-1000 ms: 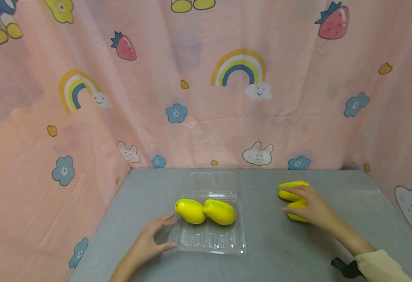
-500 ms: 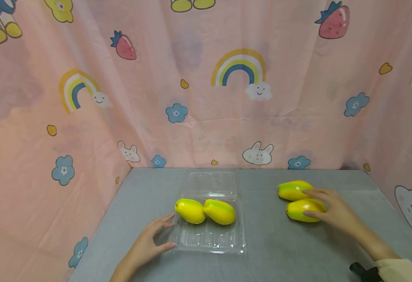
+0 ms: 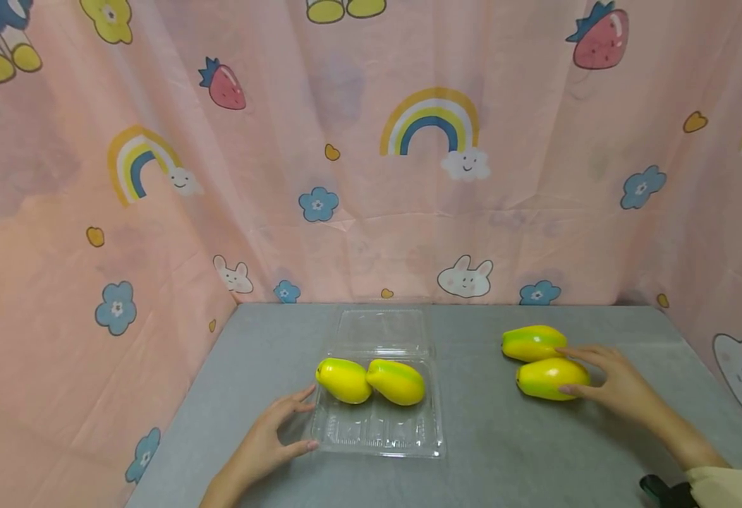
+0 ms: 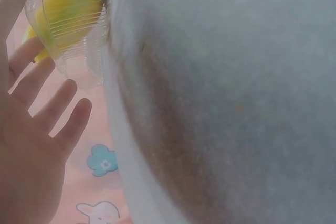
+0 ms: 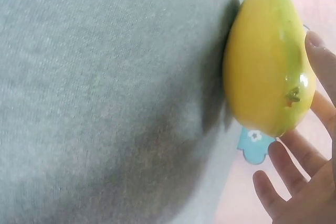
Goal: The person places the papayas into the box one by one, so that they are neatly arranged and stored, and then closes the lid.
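On the table stands a clear plastic clamshell box (image 3: 377, 430), its lid laid back, with two yellow-green papayas lying side by side in its rear part, a left one (image 3: 343, 381) and a right one (image 3: 396, 382). My left hand (image 3: 268, 430) rests at the box's left edge, thumb and fingers spread. Two more papayas lie at the right, a far one (image 3: 533, 343) and a near one (image 3: 552, 379). Around the right end of the near papaya is my right hand (image 3: 618, 386), thumb and fingers apart; the right wrist view shows its fingers loosely spread beside this papaya (image 5: 265, 66).
A grey cloth covers the table (image 3: 485, 451). Behind it and at both sides hangs a pink curtain (image 3: 371, 233) printed with rainbows, rabbits and flowers. A dark strap (image 3: 666, 490) sits at my right wrist, by the cream sleeve.
My right hand has drawn back to the right from over the two loose papayas to the near one's right end, uncovering both. The left hand and the box have stayed in place.
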Demonstrator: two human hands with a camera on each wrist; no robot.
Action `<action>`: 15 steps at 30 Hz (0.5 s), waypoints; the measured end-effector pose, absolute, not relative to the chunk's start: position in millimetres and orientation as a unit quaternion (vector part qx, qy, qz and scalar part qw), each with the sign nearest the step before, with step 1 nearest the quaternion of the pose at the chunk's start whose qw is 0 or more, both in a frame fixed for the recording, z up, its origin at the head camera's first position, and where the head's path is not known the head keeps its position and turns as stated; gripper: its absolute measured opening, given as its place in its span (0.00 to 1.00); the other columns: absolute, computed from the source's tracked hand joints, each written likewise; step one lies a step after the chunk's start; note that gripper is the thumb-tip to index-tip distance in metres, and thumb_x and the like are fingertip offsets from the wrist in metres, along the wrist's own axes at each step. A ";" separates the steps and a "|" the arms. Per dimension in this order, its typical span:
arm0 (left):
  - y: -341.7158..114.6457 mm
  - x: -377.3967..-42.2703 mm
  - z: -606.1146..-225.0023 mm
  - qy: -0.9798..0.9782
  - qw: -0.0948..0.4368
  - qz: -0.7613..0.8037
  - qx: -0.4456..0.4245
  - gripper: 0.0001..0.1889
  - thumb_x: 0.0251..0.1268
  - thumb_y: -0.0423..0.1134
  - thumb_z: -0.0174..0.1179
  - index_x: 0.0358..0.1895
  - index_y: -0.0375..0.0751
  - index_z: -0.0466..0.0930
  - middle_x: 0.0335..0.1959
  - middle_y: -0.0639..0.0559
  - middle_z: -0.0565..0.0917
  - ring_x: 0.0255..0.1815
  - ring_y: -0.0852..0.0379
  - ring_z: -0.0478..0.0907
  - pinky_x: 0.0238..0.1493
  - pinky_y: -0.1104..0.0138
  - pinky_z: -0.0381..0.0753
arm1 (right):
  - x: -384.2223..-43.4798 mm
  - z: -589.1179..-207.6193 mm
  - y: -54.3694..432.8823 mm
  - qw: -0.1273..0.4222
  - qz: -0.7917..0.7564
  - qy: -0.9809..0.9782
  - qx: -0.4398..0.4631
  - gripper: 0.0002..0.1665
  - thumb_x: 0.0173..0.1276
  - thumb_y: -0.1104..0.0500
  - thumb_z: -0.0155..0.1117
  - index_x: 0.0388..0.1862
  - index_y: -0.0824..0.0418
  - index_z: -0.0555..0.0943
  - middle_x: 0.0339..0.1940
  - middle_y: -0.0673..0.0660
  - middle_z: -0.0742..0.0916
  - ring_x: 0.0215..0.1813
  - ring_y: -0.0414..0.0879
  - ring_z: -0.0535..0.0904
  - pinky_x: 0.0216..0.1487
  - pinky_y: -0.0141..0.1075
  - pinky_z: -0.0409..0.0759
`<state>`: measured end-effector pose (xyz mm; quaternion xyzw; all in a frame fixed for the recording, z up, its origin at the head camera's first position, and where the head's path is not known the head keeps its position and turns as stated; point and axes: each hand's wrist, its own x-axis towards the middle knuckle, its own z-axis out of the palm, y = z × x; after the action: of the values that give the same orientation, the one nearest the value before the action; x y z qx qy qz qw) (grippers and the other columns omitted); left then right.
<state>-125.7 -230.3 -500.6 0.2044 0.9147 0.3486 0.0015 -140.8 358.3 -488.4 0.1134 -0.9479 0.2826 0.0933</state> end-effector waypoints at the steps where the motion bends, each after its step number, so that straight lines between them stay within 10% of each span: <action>1: -230.3 -125.5 -500.9 0.914 0.003 0.350 0.203 0.31 0.48 0.52 0.76 0.59 0.52 0.80 0.74 0.61 0.69 0.72 0.51 0.70 0.69 0.45 0.72 | -141.1 -489.3 359.4 0.090 0.285 -0.948 0.113 0.38 0.53 0.48 0.79 0.61 0.61 0.80 0.58 0.70 0.81 0.58 0.66 0.70 0.52 0.65 0.67; 15: -230.8 -125.2 -502.7 0.914 0.002 0.354 0.201 0.31 0.49 0.54 0.74 0.59 0.54 0.80 0.75 0.62 0.69 0.73 0.51 0.69 0.69 0.44 0.71 | -142.6 -490.2 365.8 0.034 0.294 -0.950 0.098 0.42 0.55 0.44 0.76 0.66 0.59 0.76 0.64 0.73 0.79 0.62 0.71 0.68 0.56 0.68 0.66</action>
<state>-125.2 -230.8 -502.7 0.2007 0.9135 0.3538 0.0025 -142.6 365.8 -490.2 0.0982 -0.9502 0.2938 0.0339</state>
